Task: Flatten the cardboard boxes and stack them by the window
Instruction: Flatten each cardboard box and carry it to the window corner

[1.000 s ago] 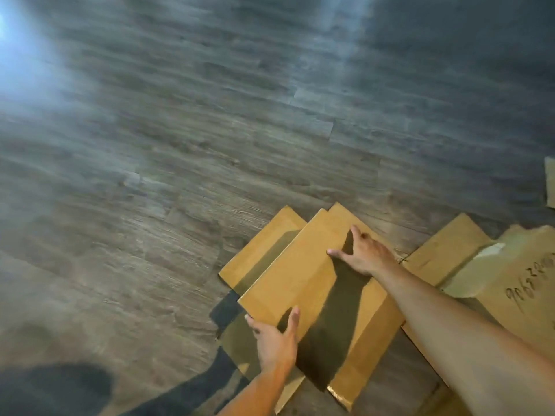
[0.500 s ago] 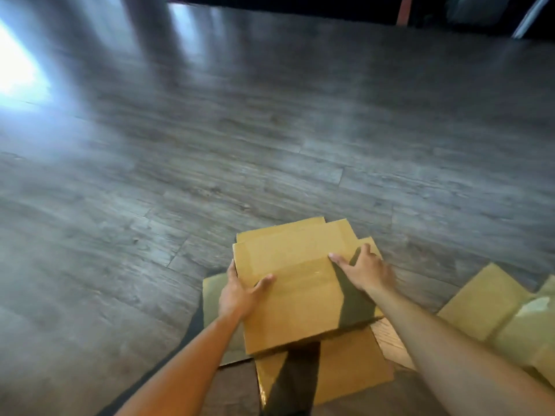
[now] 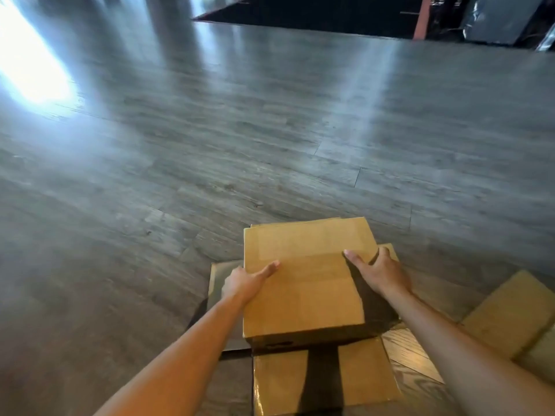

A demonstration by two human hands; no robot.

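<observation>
A flattened brown cardboard box (image 3: 303, 283) is lifted off the floor in front of me, its near edge raised. My left hand (image 3: 244, 282) grips its left edge, thumb on top. My right hand (image 3: 380, 273) grips its right edge, thumb on top and fingers curled over the side. A near flap (image 3: 365, 376) hangs below the held panel, crossed by a dark shadow. Another flap (image 3: 217, 283) shows under my left hand.
More brown cardboard (image 3: 510, 313) lies on the floor at the lower right. The grey wood-plank floor (image 3: 210, 145) stretches ahead, with bright glare (image 3: 27, 64) at the far left. Dark furniture and an orange post (image 3: 422, 16) stand at the far edge.
My left hand moved from the cardboard's near edge to its left side. Both hands squared the cardboard and lifted it. My view tilted up, showing more floor and the room's far edge.
</observation>
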